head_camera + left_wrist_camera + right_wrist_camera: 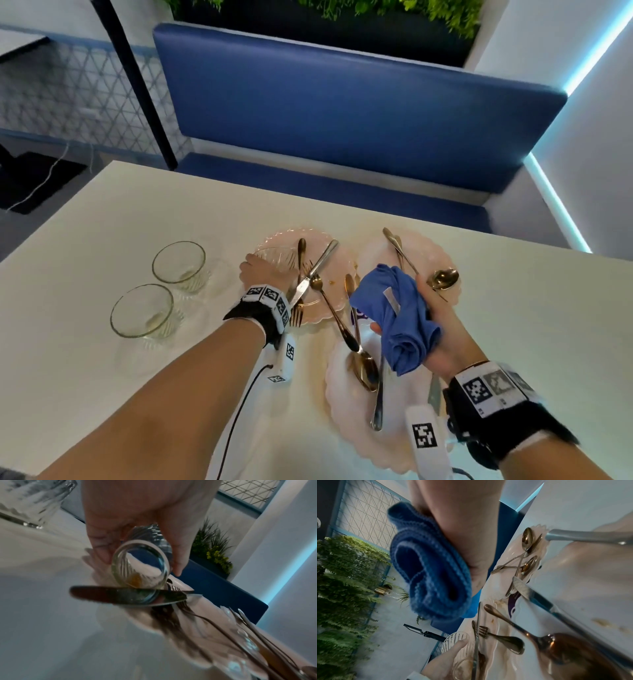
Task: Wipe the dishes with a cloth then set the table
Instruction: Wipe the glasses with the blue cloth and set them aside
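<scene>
White tabletop [102, 219] is carrying dirty pink plates at centre frame. Left hand [255, 270] is gripping a tilted glass bowl [140, 568] (residue inside); it could knock the knife [313, 269]. Right hand [442, 329] is clutching the blue cloth [394, 315].

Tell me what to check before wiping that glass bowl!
1. Left hand grips the glass bowl: ok, fingers curl round it.
2. Blue cloth ready in right hand: ok, bunched up.
3. Bowl clear of cutlery: not ok, the knife lies right beside it on the pink plate.
4. Bowl needs wiping: ok, orange residue inside.
5. Bowl lifted off the plate: cannot tell.
6. Two other glass bowls out of the way: ok, standing apart on the table.
</scene>
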`<state>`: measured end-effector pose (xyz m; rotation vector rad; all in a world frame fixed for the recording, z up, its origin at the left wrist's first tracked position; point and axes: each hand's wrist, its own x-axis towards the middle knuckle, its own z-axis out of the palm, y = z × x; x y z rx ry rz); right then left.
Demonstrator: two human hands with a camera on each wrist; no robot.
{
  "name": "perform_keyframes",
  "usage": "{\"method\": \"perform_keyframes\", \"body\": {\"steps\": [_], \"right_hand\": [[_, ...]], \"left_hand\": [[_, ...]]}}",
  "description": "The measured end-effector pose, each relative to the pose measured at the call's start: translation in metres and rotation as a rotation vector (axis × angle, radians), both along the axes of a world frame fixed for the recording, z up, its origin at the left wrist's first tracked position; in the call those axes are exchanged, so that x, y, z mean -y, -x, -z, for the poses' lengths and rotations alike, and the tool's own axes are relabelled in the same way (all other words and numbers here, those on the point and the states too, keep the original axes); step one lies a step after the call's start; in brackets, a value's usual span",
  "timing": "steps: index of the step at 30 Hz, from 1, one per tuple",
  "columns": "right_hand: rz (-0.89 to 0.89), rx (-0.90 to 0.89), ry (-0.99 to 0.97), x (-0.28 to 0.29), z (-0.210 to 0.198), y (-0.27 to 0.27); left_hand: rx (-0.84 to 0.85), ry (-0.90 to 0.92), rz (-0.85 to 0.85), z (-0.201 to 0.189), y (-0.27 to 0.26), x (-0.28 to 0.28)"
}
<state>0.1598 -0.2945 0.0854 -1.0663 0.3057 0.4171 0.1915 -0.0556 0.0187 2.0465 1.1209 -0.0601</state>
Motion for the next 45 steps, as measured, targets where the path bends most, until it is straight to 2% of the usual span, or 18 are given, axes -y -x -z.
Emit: {"method": "perform_keyframes", "body": {"steps": [1, 4, 7, 8, 11, 14, 18, 21, 23, 25, 29, 32, 34, 36, 38, 40, 43, 45], "right_hand": [[-0.110, -0.108, -0.089, 0.007, 0.010, -0.007], [-0.301, -0.085, -0.208, 0.021, 0.010, -0.002], [-0.318, -0.060, -0.099, 0.023, -0.002, -0.008], [-0.275, 0.019, 0.022, 0.023, -0.005, -0.014], [-0.359, 0.251, 0.139, 0.013, -0.025, -0.025], [-0.523, 0.537, 0.499, -0.006, -0.040, -0.029], [-0.758, 1.009, 0.961, -0.012, -0.044, -0.028], [-0.918, 1.383, 1.204, -0.010, -0.050, -0.021], [-0.857, 1.654, 1.326, -0.008, -0.050, -0.017], [-0.836, 1.598, 1.248, -0.008, -0.048, -0.014], [-0.744, 0.995, 0.921, -0.006, -0.052, -0.006], [-0.677, 0.598, 0.503, -0.010, -0.054, 0.002], [-0.565, 0.425, 0.319, -0.012, -0.048, 0.004], [-0.479, 0.488, 0.440, -0.018, -0.049, 0.004], [-0.491, 0.751, 0.837, -0.020, -0.051, 0.002], [-0.578, 1.009, 1.214, -0.026, -0.053, 0.000], [-0.622, 1.122, 1.366, -0.037, -0.059, 0.001], [-0.572, 1.029, 1.243, -0.040, -0.065, -0.001]], "left_hand": [[0.020, 0.006, -0.008, 0.000, -0.001, -0.002], [0.222, 0.200, 0.010, -0.002, 0.005, -0.006], [0.495, 0.842, 0.029, -0.034, 0.024, 0.001], [0.507, 0.964, 0.118, -0.044, 0.028, 0.001], [0.477, 1.178, 0.402, -0.069, 0.033, 0.003], [0.501, 1.234, 0.605, -0.074, 0.029, 0.013], [0.439, 1.385, 0.540, -0.074, 0.023, 0.026], [0.235, 1.381, 0.556, -0.080, 0.023, 0.036], [0.150, 1.310, 0.603, -0.090, 0.023, 0.046], [0.155, 1.235, 0.672, -0.098, 0.020, 0.051], [0.213, 1.024, 0.879, -0.121, 0.011, 0.048], [0.293, 0.662, 1.123, -0.131, 0.003, 0.049], [0.320, 0.492, 1.192, -0.128, -0.003, 0.053], [0.295, 0.566, 1.067, -0.122, -0.005, 0.053], [0.151, 0.824, 0.817, -0.115, -0.004, 0.051], [0.058, 0.956, 0.636, -0.112, -0.001, 0.049], [0.150, 0.857, 0.457, -0.120, 0.004, 0.061], [0.315, 0.656, 0.404, -0.124, 0.004, 0.069]]}}
